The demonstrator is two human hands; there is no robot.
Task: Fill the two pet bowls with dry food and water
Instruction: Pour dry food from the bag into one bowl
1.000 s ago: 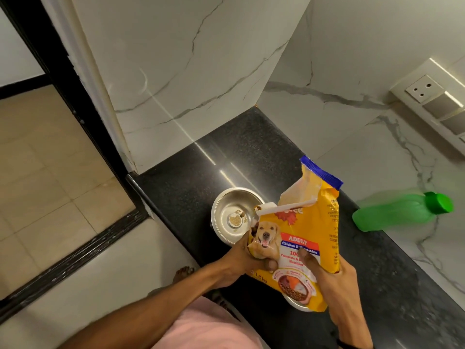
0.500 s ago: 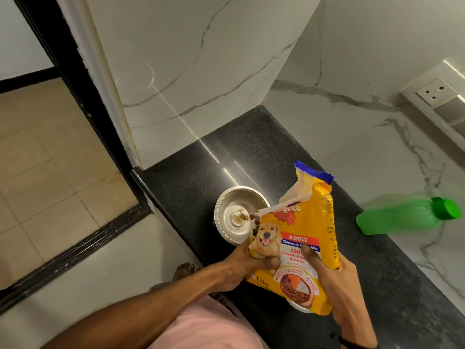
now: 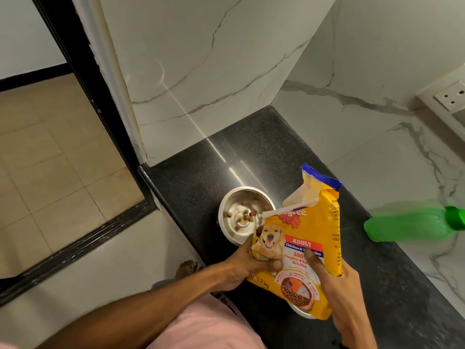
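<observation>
1. The bag [image 3: 309,238] I hold is yellow, with a blue top edge and red band.
2. The bowl [image 3: 222,212] is silver, its kibble [image 3: 247,217] brown.
3. The worktop [image 3: 201,177] is speckled black.
4. The bottle [image 3: 407,222] is green.

Left hand [image 3: 239,269], right hand [image 3: 339,290]: forearms extended, fingers curled, gripping.

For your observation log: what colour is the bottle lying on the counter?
The bottle is green; head view.

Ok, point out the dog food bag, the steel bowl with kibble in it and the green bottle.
dog food bag [image 3: 314,222], head view, yellow front panel above the red label.
steel bowl [image 3: 241,195], head view, bare far inner wall.
green bottle [image 3: 407,222], head view, middle of its body.
</observation>
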